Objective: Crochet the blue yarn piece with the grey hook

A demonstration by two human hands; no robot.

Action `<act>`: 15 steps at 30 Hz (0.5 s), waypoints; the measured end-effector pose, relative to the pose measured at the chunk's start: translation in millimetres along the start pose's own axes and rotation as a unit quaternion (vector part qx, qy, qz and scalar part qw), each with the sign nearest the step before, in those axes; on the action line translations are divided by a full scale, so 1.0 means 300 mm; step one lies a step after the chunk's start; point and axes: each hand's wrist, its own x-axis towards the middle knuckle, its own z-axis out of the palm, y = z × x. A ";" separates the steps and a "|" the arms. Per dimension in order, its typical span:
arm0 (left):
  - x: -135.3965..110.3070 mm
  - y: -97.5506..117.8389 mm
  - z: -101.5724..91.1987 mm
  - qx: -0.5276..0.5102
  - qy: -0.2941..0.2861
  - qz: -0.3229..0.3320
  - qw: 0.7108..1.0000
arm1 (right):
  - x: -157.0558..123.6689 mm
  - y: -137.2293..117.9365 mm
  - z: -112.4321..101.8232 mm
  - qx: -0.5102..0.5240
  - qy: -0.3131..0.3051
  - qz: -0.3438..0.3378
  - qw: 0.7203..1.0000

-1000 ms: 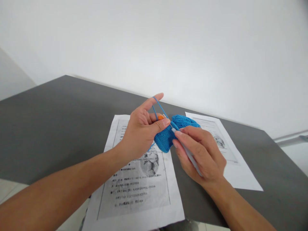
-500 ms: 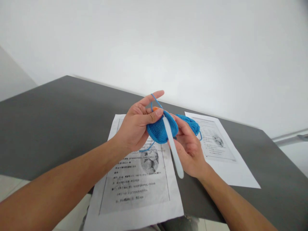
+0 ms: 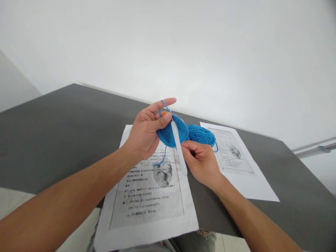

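Observation:
My left hand (image 3: 145,131) pinches the upper edge of a round blue crochet piece (image 3: 172,132) between thumb and fingers. Its index finger is stretched out with a strand of blue yarn (image 3: 163,103) looped over it. An orange stitch marker (image 3: 163,113) shows by the thumb tip. My right hand (image 3: 201,162) grips a white crochet hook (image 3: 177,143), held nearly upright across the front of the piece, its tip near my left thumb. A ball of blue yarn (image 3: 201,134) lies on the table just behind my right hand.
A dark grey table (image 3: 52,136) carries two printed paper sheets: one (image 3: 149,199) under my hands, its front edge hanging over the near table edge, and another (image 3: 236,161) to the right. A white wall rises behind.
The crochet piece has turned so its round face shows and has risen slightly. My right hand has slid down the hook's handle, and the hook now stands more upright.

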 end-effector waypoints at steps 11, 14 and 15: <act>-0.014 -0.016 0.015 0.033 0.023 0.036 0.999 | -0.007 -0.008 -0.021 -0.123 -0.076 -0.154 0.978; -0.014 -0.023 0.021 0.040 0.040 0.049 0.997 | -0.004 0.009 -0.031 -0.186 0.048 -0.193 0.962; -0.015 -0.025 0.024 0.045 0.045 0.053 0.997 | -0.002 0.011 -0.034 -0.205 0.092 -0.208 0.952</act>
